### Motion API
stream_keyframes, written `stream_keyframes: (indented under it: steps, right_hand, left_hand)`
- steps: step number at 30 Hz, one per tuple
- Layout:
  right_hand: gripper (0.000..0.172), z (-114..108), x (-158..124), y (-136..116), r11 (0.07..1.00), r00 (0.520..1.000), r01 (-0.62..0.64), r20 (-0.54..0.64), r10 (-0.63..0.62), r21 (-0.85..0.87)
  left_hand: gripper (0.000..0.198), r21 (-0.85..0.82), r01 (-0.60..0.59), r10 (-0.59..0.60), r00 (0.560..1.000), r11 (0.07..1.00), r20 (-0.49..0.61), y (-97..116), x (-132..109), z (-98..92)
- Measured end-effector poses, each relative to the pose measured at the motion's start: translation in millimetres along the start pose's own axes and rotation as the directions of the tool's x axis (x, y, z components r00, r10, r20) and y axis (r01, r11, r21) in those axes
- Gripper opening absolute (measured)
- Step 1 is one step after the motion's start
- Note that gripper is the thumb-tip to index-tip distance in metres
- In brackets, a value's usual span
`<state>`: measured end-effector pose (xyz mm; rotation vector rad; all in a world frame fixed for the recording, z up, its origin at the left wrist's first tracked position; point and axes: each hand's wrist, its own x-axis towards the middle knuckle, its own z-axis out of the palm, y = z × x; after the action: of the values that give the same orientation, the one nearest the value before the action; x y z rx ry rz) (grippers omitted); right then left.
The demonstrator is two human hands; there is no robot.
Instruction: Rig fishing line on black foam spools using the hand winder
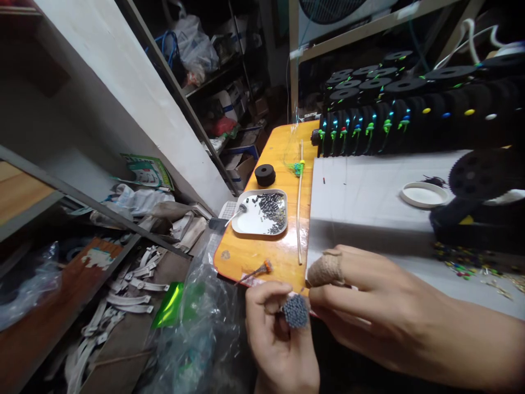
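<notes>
My left hand (281,350) is closed around a tight bundle of thin grey strands (296,311), whose round end faces up toward me. Just to its right, my right hand (381,309) has its fingers pinched together beside the bundle; what they hold, if anything, is hidden. Beige wrapping (326,269) covers one finger of that hand. Above the hands, a smaller bundle with an orange tip (267,266) lies at the front of the yellow table (246,256). A white tray (241,225) of small dark cylinders stands behind it.
A black foam spool (264,174) sits behind the tray. A thin pale stick (299,219) lies along the white board (348,205). Rigged black foam spools (369,134) line the back right, near a white lid (424,195). Plastic bags (197,328) hang below the table's left edge.
</notes>
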<state>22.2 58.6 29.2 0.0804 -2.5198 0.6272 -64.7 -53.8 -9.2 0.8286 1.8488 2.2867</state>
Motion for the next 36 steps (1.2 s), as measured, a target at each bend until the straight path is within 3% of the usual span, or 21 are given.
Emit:
stream_keyframes:
  steps: [3, 7, 9, 12, 14, 15, 16, 17, 20, 23, 26, 29, 32, 36]
  right_hand:
    - [0.018, -1, 3, -1, 0.997, 0.997, 0.051, -0.061, -0.055, -0.060]
    - [0.017, -3, 8, 1, 0.987, 0.986, 0.115, -0.104, -0.128, -0.116]
    - [0.016, -5, 10, 1, 0.981, 0.983, 0.149, -0.087, -0.161, -0.127]
    - [0.014, -8, 11, 3, 0.982, 0.989, 0.080, -0.109, -0.099, -0.171]
    - [0.013, -10, 11, 5, 0.985, 0.988, -0.031, -0.152, 0.004, -0.171]
    - [0.012, -11, 11, 6, 0.986, 0.987, -0.065, -0.156, 0.041, -0.153]
    - [0.012, -12, 10, 6, 0.988, 0.988, -0.084, -0.141, 0.065, -0.132]
    - [0.012, -13, 10, 6, 0.989, 0.990, -0.092, -0.117, 0.079, -0.112]
    - [0.014, -14, 9, 6, 0.992, 0.994, -0.099, -0.058, 0.095, -0.072]
    - [0.013, -15, 8, 6, 0.993, 0.993, -0.112, -0.038, 0.111, -0.024]
    - [0.014, -17, 8, 6, 0.992, 0.992, -0.124, -0.035, 0.125, 0.015]
    - [0.015, -18, 8, 6, 0.991, 0.990, -0.133, -0.041, 0.135, 0.033]
    - [0.014, -17, 9, 7, 0.990, 0.988, -0.138, -0.059, 0.140, 0.030]
    - [0.015, -14, 9, 10, 0.988, 0.983, -0.146, -0.109, 0.151, 0.048]
  left_hand:
    - [0.019, -0.101, -0.013, 0.014, 1.000, 0.995, 0.012, -4, 6, -0.5]
    - [0.009, -0.317, -0.030, 0.026, 1.000, 0.948, -0.017, -14, 15, -4.3]
    - [0.010, -0.367, -0.015, 0.032, 0.999, 0.930, 0.040, -16, 25, -5.3]
    - [0.014, -0.307, -0.012, 0.056, 0.989, 0.952, 0.136, -13, 59, -6.1]
    - [0.016, -0.195, -0.076, 0.108, 0.981, 0.978, 0.161, -9, 99, -7.2]
    - [0.017, -0.048, -0.166, 0.173, 0.965, 0.985, 0.196, -8, 122, -7.5]
    - [0.021, 0.203, -0.262, 0.196, 0.935, 0.943, 0.296, -8, 147, -7.0]
    - [0.027, 0.465, -0.373, 0.140, 0.876, 0.803, 0.461, -9, 173, -5.4]
    - [0.027, 0.621, -0.444, -0.088, 0.765, 0.646, 0.638, -21, 235, 8.5]
    - [0.011, 0.725, -0.476, -0.331, 0.669, 0.498, 0.666, -40, 266, 30.9]
    - [0.016, 0.788, -0.492, -0.485, 0.621, 0.370, 0.616, -54, 273, 49.1]
    - [0.019, 0.805, -0.491, -0.530, 0.609, 0.332, 0.590, -57, 271, 57.2]
    - [0.016, 0.799, -0.467, -0.475, 0.643, 0.378, 0.601, -47, 262, 56.5]
    - [0.006, 0.718, -0.401, -0.292, 0.718, 0.569, 0.632, -18, 223, 42.2]
